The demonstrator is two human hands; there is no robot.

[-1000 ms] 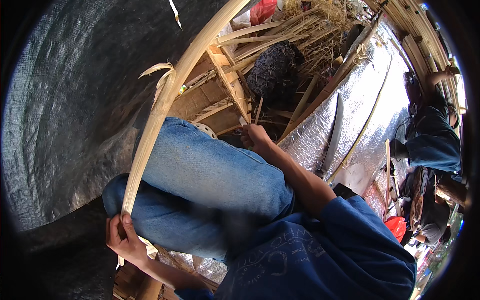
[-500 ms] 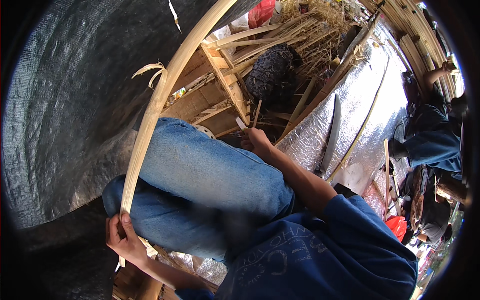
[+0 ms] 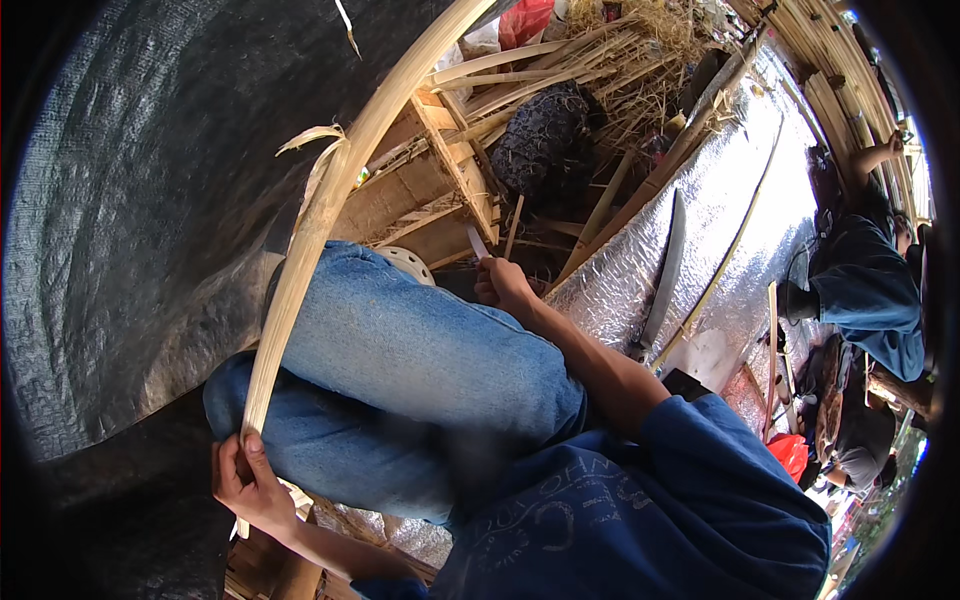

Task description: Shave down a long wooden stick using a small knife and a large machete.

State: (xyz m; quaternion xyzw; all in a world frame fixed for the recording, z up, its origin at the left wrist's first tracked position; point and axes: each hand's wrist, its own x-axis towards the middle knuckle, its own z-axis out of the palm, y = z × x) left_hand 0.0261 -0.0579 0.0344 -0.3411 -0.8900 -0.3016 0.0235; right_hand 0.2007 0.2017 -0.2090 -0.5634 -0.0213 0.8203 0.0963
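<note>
A long, pale bamboo strip [image 3: 312, 230] runs from the top of the view down across my bent knees, curving slightly. A frayed, peeled fibre [image 3: 312, 138] sticks out from its left side. My left hand [image 3: 250, 485] pinches the strip close to its lower end, thumb on top. Beyond my jeans-covered thigh, my right hand [image 3: 503, 284] is closed round a small knife [image 3: 476, 241]; the blade points up and away, apart from the strip. The knife's handle is mostly hidden in my fist.
A wooden crate [image 3: 455, 165] stands ahead, beside a dark bundle [image 3: 545, 135] and a heap of split bamboo [image 3: 600, 75]. On a silver foil sheet [image 3: 740, 175] at right lies a long curved blade [image 3: 665, 275]. A black tarp [image 3: 130, 250] covers the left. Another person [image 3: 865, 290] is at far right.
The bamboo strip's upper part has shifted slightly right in view. My right hand has drawn slightly left, and the knife blade has turned more upright. My left hand keeps its grip.
</note>
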